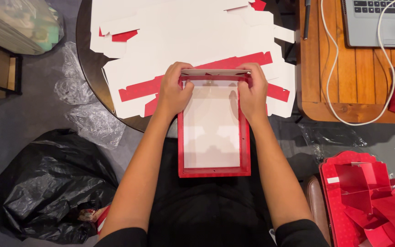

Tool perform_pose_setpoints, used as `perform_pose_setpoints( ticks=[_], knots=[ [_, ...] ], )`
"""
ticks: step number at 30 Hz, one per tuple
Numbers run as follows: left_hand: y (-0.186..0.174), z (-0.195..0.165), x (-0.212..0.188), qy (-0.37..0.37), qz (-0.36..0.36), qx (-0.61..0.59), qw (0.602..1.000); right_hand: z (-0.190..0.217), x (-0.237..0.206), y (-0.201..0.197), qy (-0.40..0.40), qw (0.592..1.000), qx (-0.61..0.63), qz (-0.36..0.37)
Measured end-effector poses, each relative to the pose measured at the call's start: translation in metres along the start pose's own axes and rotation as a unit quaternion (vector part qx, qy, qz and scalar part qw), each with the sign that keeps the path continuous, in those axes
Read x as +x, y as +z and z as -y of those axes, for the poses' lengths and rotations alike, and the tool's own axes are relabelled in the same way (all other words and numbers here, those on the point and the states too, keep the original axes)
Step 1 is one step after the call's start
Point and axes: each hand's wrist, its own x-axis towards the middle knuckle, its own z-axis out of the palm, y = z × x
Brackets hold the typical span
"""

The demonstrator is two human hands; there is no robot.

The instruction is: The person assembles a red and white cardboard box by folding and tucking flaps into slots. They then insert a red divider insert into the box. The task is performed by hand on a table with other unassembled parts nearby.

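Note:
A shallow red cardboard box [214, 171] with a white inside rests over my lap, its far end against a round dark table [84, 55]. My left hand [173, 90] grips the box's far left corner. My right hand [253, 90] grips the far right corner. Between both hands the far end flap [215, 72] is folded inward, white side up, fingers pressing along it. Behind the box lies a stack of flat white and red box blanks [184, 36] on the table.
A black plastic bag [51, 183] sits on the floor at left, with clear crumpled plastic [94, 121] above it. A wooden table [339, 68] at right carries a laptop [380, 20] and a white cable [330, 68]. Folded red boxes [366, 201] lie at lower right.

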Motion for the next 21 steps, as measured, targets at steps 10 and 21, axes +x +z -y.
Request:
perform_pose_setpoints(
  ticks=[10, 21],
  knots=[
    [0.000, -0.003, 0.003, -0.025, 0.001, 0.038, 0.999, 0.002, -0.001, 0.001, -0.015, 0.999, -0.031, -0.023],
    [-0.002, -0.018, 0.005, -0.050, 0.005, 0.013, 0.999, 0.012, -0.001, 0.000, -0.064, 0.996, -0.057, -0.022]
  ],
)
